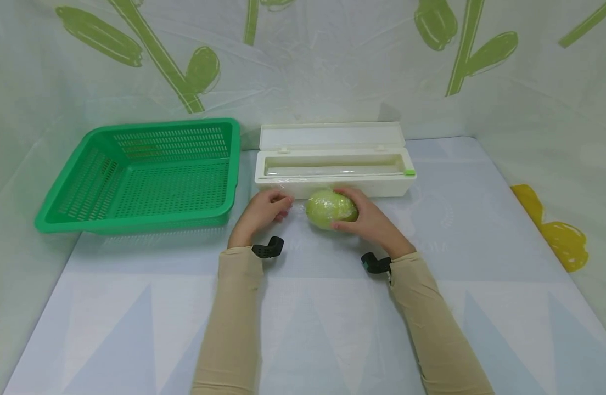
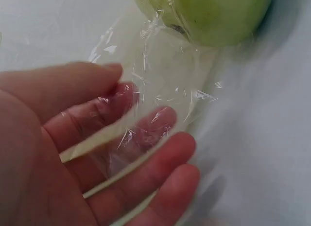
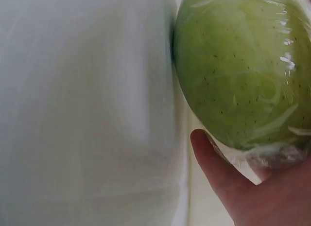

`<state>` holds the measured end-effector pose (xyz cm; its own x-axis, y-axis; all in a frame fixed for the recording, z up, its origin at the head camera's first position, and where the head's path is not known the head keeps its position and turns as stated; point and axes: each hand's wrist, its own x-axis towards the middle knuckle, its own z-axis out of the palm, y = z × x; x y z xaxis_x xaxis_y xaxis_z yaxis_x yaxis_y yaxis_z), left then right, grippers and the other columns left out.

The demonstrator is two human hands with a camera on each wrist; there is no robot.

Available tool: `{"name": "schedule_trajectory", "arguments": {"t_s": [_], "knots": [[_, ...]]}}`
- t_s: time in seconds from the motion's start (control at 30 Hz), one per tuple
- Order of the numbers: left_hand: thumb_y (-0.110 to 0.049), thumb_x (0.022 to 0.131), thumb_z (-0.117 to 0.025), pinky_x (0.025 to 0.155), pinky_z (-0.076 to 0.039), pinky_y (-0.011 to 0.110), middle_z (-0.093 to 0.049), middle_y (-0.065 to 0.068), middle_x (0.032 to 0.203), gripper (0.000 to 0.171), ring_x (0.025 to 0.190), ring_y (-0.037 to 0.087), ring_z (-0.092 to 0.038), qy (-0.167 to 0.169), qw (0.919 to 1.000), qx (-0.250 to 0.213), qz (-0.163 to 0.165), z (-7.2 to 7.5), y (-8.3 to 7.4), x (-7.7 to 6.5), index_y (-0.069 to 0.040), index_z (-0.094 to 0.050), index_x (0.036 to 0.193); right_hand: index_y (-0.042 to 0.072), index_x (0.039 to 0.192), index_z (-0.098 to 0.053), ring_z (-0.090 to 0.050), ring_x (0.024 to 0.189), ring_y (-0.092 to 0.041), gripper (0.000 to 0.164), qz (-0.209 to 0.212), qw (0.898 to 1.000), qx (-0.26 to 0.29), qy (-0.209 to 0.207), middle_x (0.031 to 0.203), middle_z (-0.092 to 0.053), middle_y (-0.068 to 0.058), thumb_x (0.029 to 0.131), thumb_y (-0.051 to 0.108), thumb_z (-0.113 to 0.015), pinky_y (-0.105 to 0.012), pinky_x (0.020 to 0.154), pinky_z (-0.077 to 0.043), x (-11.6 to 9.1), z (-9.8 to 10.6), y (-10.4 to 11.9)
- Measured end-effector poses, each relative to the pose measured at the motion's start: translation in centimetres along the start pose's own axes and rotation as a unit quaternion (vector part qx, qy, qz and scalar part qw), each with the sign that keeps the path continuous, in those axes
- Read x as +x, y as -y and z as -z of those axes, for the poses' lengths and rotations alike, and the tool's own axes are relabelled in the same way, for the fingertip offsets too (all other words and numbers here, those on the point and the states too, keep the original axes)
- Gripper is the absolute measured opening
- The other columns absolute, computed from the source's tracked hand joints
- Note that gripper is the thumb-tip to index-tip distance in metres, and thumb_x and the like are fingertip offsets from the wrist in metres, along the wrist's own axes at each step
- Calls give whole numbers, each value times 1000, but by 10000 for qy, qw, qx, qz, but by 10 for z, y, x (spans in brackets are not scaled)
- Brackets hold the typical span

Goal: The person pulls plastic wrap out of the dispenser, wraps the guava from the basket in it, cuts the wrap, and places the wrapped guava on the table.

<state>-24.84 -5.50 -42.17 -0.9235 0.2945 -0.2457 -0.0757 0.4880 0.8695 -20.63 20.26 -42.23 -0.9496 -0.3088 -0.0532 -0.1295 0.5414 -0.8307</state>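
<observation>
A speckled green mango [image 1: 327, 209], covered in clear plastic wrap, lies on the table in front of the white wrap dispenser. My right hand [image 1: 369, 222] grips its right end, thumb on the near side and fingers on the far side. In the right wrist view, bunched wrap gathers at the mango's end by the palm. A loose tail of plastic wrap [image 2: 160, 70] stretches from the other end of the mango, beside its dark stem scar. My left hand [image 1: 264, 211] pinches this tail between thumb and index finger, the other fingers spread loosely behind the film.
The white wrap dispenser [image 1: 332, 187] stands behind the hands, lid raised, a roll inside and a green slider [image 1: 409, 172] at its right end. A green plastic basket [image 1: 135, 226] sits at the back left. A patterned curtain [image 1: 327, 66] hangs behind the table.
</observation>
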Motion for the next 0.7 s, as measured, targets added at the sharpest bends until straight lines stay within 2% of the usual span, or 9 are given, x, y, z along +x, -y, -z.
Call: {"name": "schedule_trajectory", "arguments": {"t_s": [0.17, 0.23, 0.3, 0.43, 0.53, 0.63, 0.7], "knots": [[-38, 86, -57, 71, -42, 31, -61, 2, 88, 28, 81, 18, -54, -83, 9983, 302, -492, -1, -6, -1, -13, -63, 95, 27, 136, -31, -34, 121, -17, 84, 14, 9998, -171, -133, 138, -31, 4, 66, 53, -70, -43, 97, -28, 1, -2, -2], [-35, 86, -57, 76, -44, 32, -62, 2, 99, 30, 89, 18, -56, 75, 9983, 22, -579, -2, -10, -4, -8, -63, 98, 27, 136, -31, -34, 120, -17, 83, 35, 9997, -174, -151, 138, -31, 4, 68, 53, -70, -43, 97, -28, 1, -1, -2], [-31, 87, -57, 80, -45, 33, -60, 4, 107, 31, 96, 19, -56, 273, 9968, -492, -574, -4, -15, -5, -4, -63, 100, 28, 136, -32, -35, 119, -17, 81, 23, 9998, -156, -158, 137, -32, 4, 68, 53, -69, -43, 96, -29, 0, -1, -2], [-28, 86, -59, 77, -49, 35, -58, 10, 107, 32, 95, 24, -58, 574, 9872, -1438, -393, -8, -19, -6, 1, -61, 97, 26, 136, -33, -35, 119, -17, 83, -71, 9997, -146, -174, 137, -33, 2, 67, 55, -68, -43, 96, -30, 0, -1, -1], [-35, 82, -63, 73, -50, 34, -59, 10, 100, 34, 91, 22, -58, 656, 9867, -1430, -410, -11, -17, -3, -3, -63, 95, 25, 136, -33, -37, 117, -18, 83, -102, 9997, -132, -193, 135, -34, 1, 67, 56, -68, -42, 95, -30, 1, 0, 0], [-39, 81, -62, 74, -50, 35, -60, 9, 100, 37, 91, 22, -59, 777, 9865, -1349, -501, -11, -17, -3, -6, -63, 98, 26, 135, -34, -37, 116, -18, 82, -143, 9996, -107, -202, 135, -34, 2, 67, 56, -68, -42, 94, -31, 0, 0, -1], [-41, 83, -60, 75, -49, 36, -60, 8, 104, 40, 93, 23, -59, 822, 9838, -1498, -542, -10, -16, -2, -7, -61, 103, 26, 135, -34, -37, 116, -17, 81, -170, 9996, -78, -216, 135, -34, 2, 68, 55, -68, -42, 94, -31, 0, 1, -2]]}}
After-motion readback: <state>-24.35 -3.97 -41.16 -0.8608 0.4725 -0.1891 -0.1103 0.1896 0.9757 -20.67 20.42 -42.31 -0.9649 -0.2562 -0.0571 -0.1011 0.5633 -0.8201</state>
